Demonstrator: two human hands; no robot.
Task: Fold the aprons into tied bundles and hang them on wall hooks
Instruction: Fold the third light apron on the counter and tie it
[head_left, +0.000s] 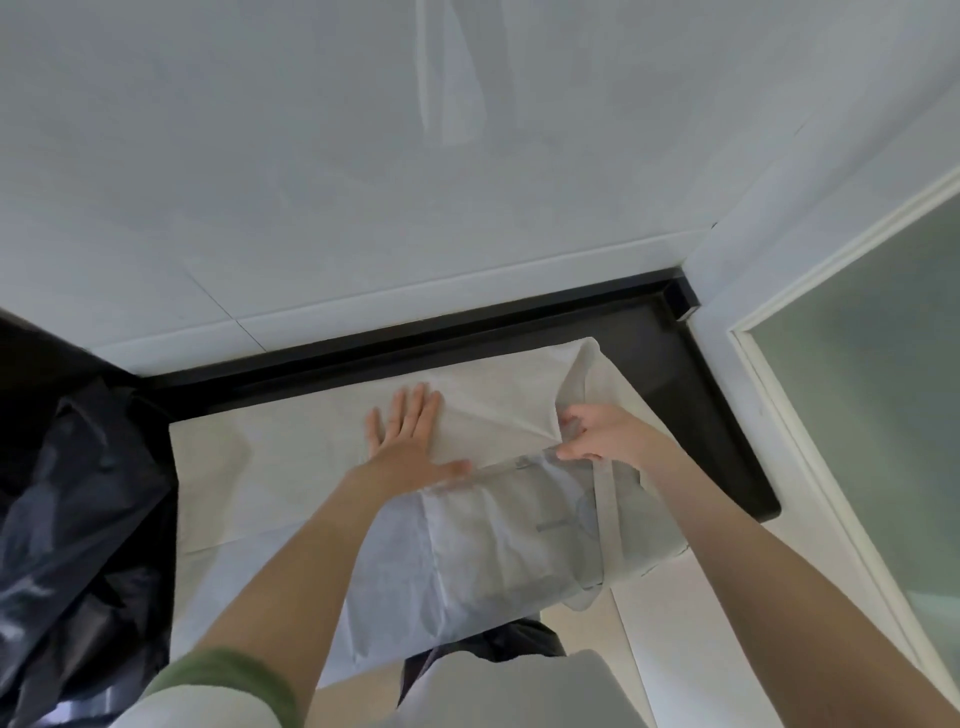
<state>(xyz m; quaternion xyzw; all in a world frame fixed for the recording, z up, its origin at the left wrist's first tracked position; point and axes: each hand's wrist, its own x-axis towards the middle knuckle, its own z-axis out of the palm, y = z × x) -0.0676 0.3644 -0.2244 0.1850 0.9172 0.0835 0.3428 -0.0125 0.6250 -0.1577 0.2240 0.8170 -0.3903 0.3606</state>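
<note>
Black countertop, white apron spread over it, left hand flat on apron, right hand pinching its fold

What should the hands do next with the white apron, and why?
Probably the right hand should carry the edge it pinches across toward the left hand, making a fold. The left hand presses flat on the apron, pinning it to the black counter. The apron lies wide, partly hanging off the front, and is not yet a bundle.
</note>
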